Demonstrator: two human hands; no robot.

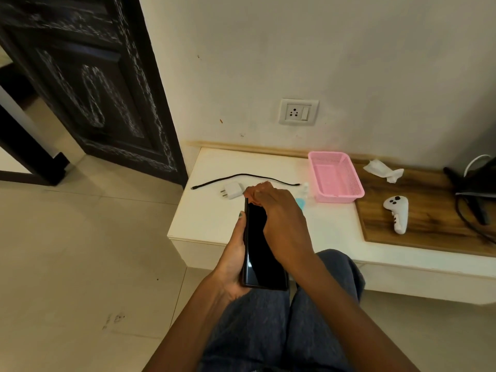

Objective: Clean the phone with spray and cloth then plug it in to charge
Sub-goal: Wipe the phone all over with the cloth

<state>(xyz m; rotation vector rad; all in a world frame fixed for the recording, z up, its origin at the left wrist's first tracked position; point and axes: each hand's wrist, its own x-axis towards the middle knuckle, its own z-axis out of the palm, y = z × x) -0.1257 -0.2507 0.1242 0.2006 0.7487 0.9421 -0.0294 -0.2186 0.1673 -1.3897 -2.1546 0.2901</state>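
We see the white surface (214, 210) carrying a pink basket (335, 178), a black cable (241, 176) and a white charger (231, 189). Above its front edge, our left hand (233, 261) grips the phone (261, 251) (screen dark), while our right hand (279, 218) is curled over its top end.

No legible text, brand, number or sign anywhere; phone (261, 248) screen dark and blank, white charger (232, 189), wall socket (298, 111) and white controller (397, 214) carry no readable marking
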